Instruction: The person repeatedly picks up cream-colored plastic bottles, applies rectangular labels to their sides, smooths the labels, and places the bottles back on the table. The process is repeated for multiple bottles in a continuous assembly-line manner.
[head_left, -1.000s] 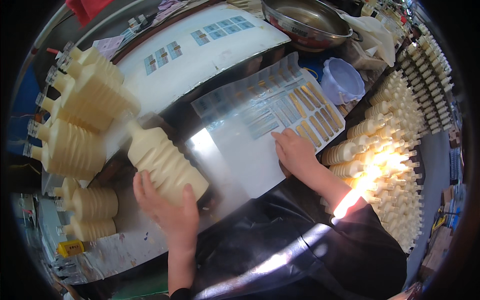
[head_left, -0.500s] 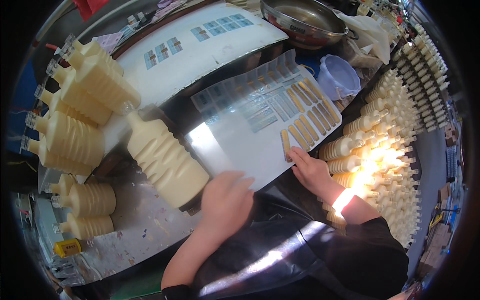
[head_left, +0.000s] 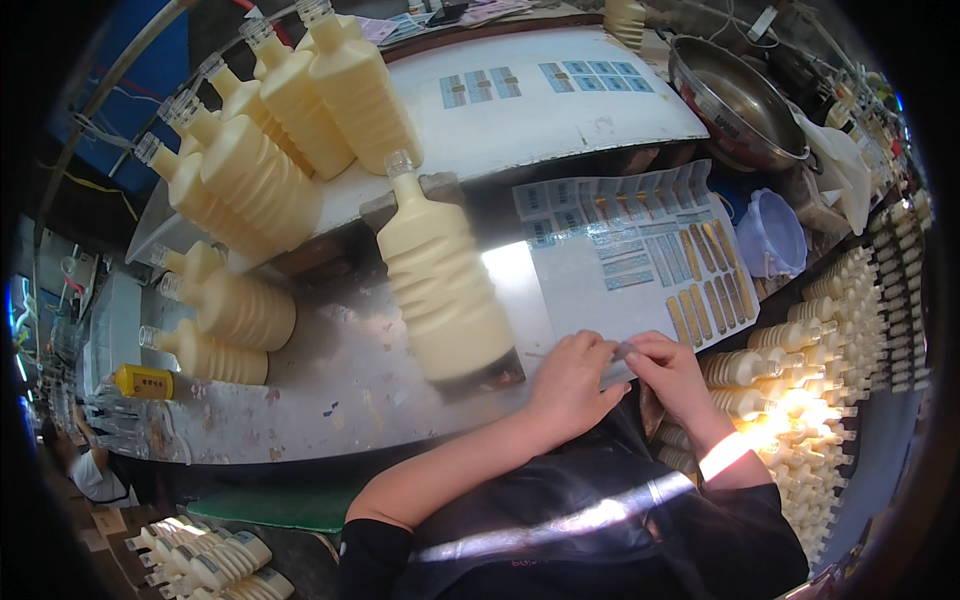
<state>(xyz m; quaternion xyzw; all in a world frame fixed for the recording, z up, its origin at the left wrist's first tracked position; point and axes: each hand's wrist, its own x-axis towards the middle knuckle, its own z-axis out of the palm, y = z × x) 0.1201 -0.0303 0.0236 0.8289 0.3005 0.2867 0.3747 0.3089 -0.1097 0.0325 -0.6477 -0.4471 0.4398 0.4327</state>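
Observation:
My left hand [head_left: 577, 385] and my right hand [head_left: 668, 370] are close together in front of the sheet's near edge, both with fingers pinched. A small thin strip, perhaps a label [head_left: 624, 352], shows between their fingertips; most of it is hidden. Just beyond them lies a pale backing sheet [head_left: 570, 300] with rows of gold strip labels [head_left: 690, 312] and blue-silver labels [head_left: 625, 265]. To the left of my hands, a large cream bottle [head_left: 440, 290] with a clear threaded neck lies on its side, its neck pointing away and its base on a dark rest.
More cream bottles [head_left: 250, 170] stand at the left. A white board [head_left: 520, 120] with blue labels lies at the back. A metal pan [head_left: 740, 100] and a lilac bucket [head_left: 772, 235] are at the right, beside many small bottles [head_left: 790, 370]. A yellow container [head_left: 143, 382] sits far left.
My left hand has moved from beside the large bottle to meet my right. My right hand has come away from the gold labels and pinches a strip. The view has shifted left.

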